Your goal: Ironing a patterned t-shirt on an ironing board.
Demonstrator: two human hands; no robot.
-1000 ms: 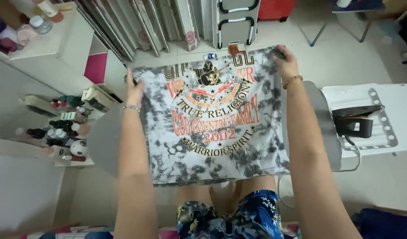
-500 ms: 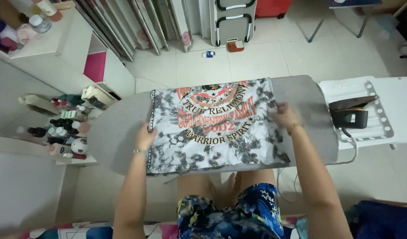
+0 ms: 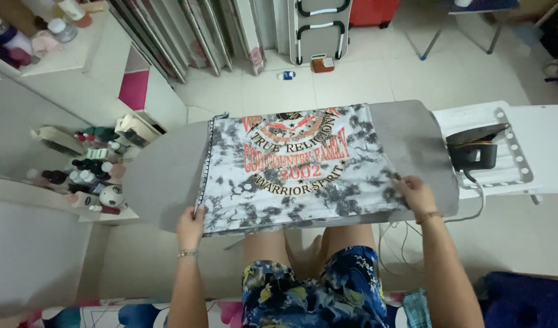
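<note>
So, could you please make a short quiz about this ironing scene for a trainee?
1. True or false: the iron is standing on the shirt.
2. Which hand holds the near left corner of the shirt?
A. left hand
B. right hand
3. Fill in: the shirt lies flat on the grey ______.

Key:
1. False; the iron sits on the white rest, off the shirt.
2. A
3. ironing board
</note>
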